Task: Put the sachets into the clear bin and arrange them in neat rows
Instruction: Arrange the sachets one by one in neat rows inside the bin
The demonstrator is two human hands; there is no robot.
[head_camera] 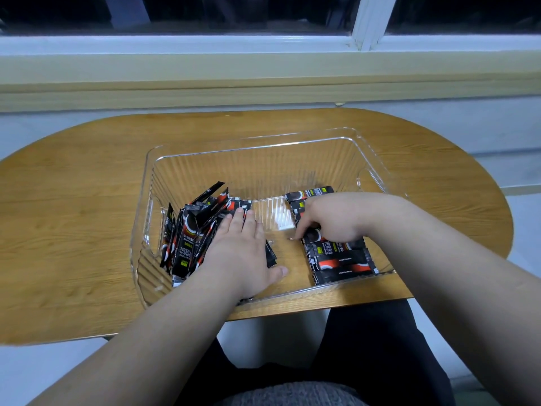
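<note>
A clear ribbed bin (254,159) stands on the wooden table. Inside it on the left, several black and red sachets (191,235) lean in a loose, tilted pile against the left wall. My left hand (243,247) lies flat on this pile with fingers spread, pressing it. On the right side of the bin, a flat row of sachets (341,260) lies side by side. My right hand (333,218) rests on that row with fingers curled down, touching the sachets' left ends. It is unclear whether the right fingers pinch one.
The oval wooden table (73,206) carries only the bin. Behind it are a pale window sill (263,71) and a dark window. A bare strip of bin floor (281,224) lies between the two sachet groups. My legs show below the table's front edge.
</note>
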